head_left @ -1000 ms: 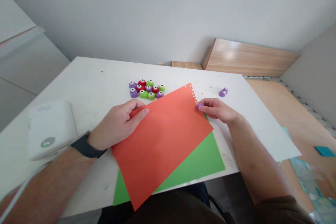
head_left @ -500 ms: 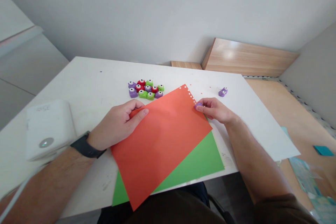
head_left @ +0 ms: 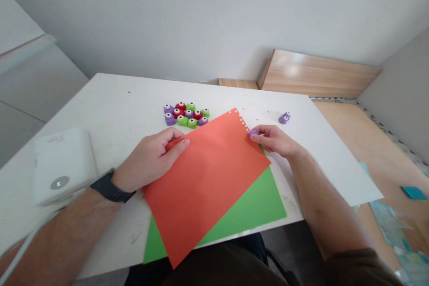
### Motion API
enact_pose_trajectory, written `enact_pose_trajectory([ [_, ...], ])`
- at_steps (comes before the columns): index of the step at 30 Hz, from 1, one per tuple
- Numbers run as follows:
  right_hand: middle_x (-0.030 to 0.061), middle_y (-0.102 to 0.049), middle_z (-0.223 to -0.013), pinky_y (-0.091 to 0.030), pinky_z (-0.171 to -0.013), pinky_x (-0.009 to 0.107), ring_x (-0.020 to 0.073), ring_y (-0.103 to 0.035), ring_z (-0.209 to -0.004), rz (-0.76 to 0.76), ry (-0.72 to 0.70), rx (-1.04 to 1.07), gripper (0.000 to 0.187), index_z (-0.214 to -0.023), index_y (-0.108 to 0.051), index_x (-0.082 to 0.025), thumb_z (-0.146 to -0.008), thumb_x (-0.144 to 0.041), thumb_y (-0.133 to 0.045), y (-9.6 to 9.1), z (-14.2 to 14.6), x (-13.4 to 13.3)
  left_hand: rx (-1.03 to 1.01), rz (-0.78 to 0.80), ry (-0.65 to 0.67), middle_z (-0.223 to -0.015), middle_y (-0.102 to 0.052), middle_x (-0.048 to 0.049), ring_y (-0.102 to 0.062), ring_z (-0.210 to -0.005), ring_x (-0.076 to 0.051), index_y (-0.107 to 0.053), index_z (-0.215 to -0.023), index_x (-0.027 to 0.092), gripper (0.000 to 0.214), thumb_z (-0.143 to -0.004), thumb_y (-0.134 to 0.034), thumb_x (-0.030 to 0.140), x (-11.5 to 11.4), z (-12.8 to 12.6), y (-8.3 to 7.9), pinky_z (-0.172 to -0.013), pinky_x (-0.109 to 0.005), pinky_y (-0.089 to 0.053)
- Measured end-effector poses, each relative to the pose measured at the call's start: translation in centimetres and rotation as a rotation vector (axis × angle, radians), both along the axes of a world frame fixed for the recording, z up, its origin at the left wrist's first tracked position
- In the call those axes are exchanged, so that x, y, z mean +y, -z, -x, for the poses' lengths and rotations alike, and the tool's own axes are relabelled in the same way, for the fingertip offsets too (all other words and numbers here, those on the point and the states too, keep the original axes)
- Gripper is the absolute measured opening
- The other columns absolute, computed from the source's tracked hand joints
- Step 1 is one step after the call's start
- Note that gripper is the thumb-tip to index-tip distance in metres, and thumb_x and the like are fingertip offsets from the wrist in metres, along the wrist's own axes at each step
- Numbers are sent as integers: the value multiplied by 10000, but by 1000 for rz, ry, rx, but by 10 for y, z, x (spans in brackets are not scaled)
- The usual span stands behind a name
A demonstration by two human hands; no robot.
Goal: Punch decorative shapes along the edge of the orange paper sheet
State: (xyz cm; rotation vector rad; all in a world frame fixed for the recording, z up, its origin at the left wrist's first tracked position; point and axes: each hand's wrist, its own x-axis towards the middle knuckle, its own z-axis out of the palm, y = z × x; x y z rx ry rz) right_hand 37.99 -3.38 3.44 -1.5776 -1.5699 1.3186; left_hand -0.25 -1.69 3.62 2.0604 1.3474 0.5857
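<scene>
Orange sheet (head_left: 208, 174) had shifted L at top vs 1 s ago — L hand (head_left: 160, 152) pinched its upper edge, R hand (head_left: 276, 140) pinched purple punch (head_left: 252, 134) — at holed edge.

My orange sheet (head_left: 208, 174) is of smooth, matt paper; the punches (head_left: 182, 121) look like plastic, the panel (head_left: 318, 74) like glossy wood.

white device (head_left: 65, 156) at left; wooden panel (head_left: 318, 73) by grey wall (head_left: 187, 18); teal item (head_left: 414, 192) right.
</scene>
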Motion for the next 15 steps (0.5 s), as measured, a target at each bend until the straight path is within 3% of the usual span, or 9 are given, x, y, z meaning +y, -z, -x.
enact_pose_trajectory([
  [10,20,-685,-794,-204,-454,290,84,-353,-501,11,66,35,466,-1026,-744,-190,-872,-630,-762,-2,-7,3,6,4,-10,-841,-719,46,-644,-723,-159,-654,-1004,267,340,-1032,-559,592,0,2,1,-701,-270,-474],
  [15,-48,-488,-540,-181,-456,284,93,-320,-461,-6,120,90,436,-945,-711,-190,-880,-619,-759,0,-12,5,15,2,-18,-819,-730,44,-652,-731,-171,-658,-997,267,335,-1033,-561,586,0,1,0,-711,-277,-473],
])
